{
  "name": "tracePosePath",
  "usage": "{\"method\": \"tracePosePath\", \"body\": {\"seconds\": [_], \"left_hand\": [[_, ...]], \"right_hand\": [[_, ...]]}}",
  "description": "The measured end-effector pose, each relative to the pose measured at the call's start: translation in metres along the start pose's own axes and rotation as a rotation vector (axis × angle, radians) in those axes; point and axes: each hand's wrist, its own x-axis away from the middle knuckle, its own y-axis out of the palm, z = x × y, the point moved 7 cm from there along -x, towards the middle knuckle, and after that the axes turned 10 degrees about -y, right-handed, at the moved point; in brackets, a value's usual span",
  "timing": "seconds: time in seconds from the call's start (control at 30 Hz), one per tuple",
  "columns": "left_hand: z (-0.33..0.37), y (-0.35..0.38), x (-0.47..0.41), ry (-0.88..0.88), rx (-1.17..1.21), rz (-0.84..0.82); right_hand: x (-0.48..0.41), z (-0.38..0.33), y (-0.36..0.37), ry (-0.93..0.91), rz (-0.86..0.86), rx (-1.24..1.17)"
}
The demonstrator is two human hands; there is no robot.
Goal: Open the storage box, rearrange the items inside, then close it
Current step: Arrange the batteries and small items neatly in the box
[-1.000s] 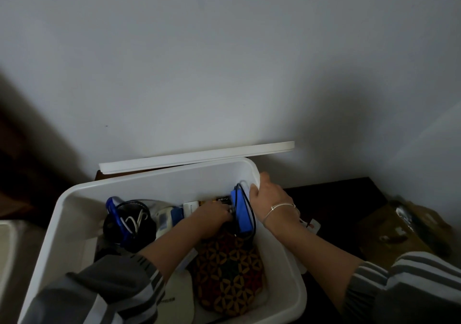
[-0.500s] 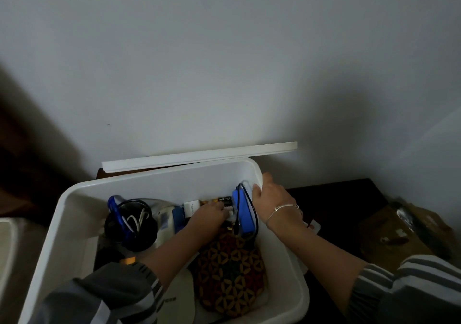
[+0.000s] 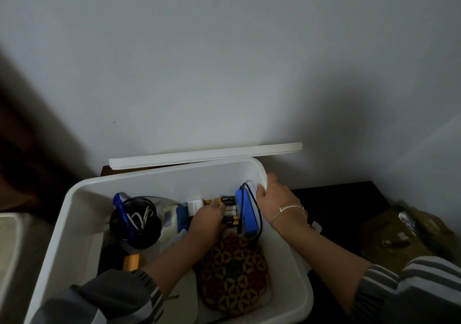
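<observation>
The white storage box [image 3: 82,191] stands open, and its lid [image 3: 204,155] leans against the wall behind it. Inside, my left hand [image 3: 207,220] rests palm down on several black and gold batteries [image 3: 228,210] at the back. To their right a blue pack [image 3: 245,212] wrapped in a black cable stands on edge. My right hand [image 3: 277,201] grips the box's right rim beside that pack, fingers over the edge. A patterned pouch [image 3: 234,271] lies in the front of the box.
A black cup [image 3: 136,226] with a blue tool and white cable sits at the box's left, beside a white and blue device [image 3: 172,220] and a small white charger [image 3: 195,205]. An orange-handled object [image 3: 131,261] lies lower left. A brown bag [image 3: 401,238] sits on the dark surface to the right.
My left hand has slid slightly left and down, uncovering more of the batteries. My right hand stays on the box's rim.
</observation>
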Motion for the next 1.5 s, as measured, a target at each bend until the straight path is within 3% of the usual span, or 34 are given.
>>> {"method": "tracePosePath", "body": {"seconds": [0.23, 0.33, 0.43, 0.57, 0.87, 1.27, 1.5], "left_hand": [[0.002, -0.003, 0.004, -0.003, -0.047, 0.006], [0.0, -0.019, 0.003, -0.017, -0.002, 0.134], [-0.018, -0.037, 0.0, -0.153, -0.075, 0.25], [-0.028, -0.033, -0.002, -0.252, -0.199, 0.154], [-0.009, -0.022, -0.006, -0.263, -0.342, 0.064], [-0.008, -0.017, -0.006, -0.336, -0.216, -0.012], [-0.02, -0.025, -0.002, -0.448, 0.037, 0.054]], "right_hand": [[0.0, -0.001, 0.001, -0.001, -0.007, -0.004], [0.0, -0.001, 0.0, 0.001, -0.001, -0.007], [-0.001, -0.001, -0.001, 0.0, 0.003, -0.011], [0.0, -0.001, 0.0, 0.003, 0.0, -0.028], [0.0, -0.001, 0.0, 0.001, -0.011, -0.022], [0.0, -0.001, -0.001, 0.002, -0.008, -0.013], [-0.001, -0.001, -0.001, 0.002, -0.004, -0.015]]}}
